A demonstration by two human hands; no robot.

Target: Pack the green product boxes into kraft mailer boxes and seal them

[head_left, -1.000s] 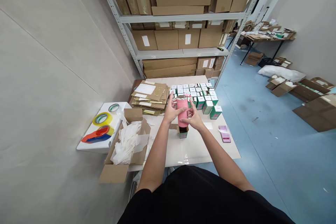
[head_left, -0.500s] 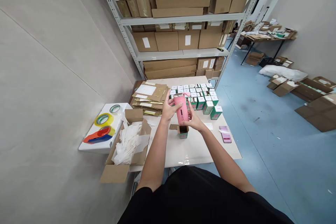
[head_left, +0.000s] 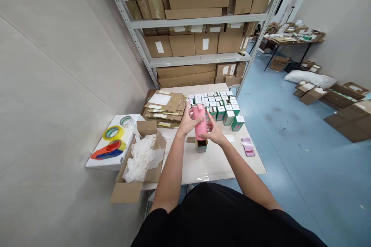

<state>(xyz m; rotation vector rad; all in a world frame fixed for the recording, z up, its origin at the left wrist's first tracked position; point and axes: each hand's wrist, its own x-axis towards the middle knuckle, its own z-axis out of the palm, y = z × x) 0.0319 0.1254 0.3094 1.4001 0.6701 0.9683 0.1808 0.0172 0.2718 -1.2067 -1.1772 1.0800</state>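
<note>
A pink tumbler (head_left: 199, 125) is held upright between my two hands, its bottom just above a small open green box (head_left: 202, 148). My left hand (head_left: 187, 120) is wrapped round its left side and upper part. Fingers of my right hand (head_left: 213, 131) grip it low on the right. The box stands on the table with a brown flap folded out to its left. Behind my hands, several green and white boxes (head_left: 228, 117) stand in rows.
Flattened cardboard (head_left: 166, 104) is stacked at the table's left. An open carton (head_left: 158, 146) of white paper stands before it, beside tape rolls (head_left: 113, 132) and a tape dispenser (head_left: 108, 150). A phone (head_left: 248, 149) lies at right. Shelving (head_left: 199, 58) with cartons rises behind.
The tumbler has turned in my hands: its dark marking no longer faces me, and the pink loop at its top has swung round from the right. Both hands stay on it.
</note>
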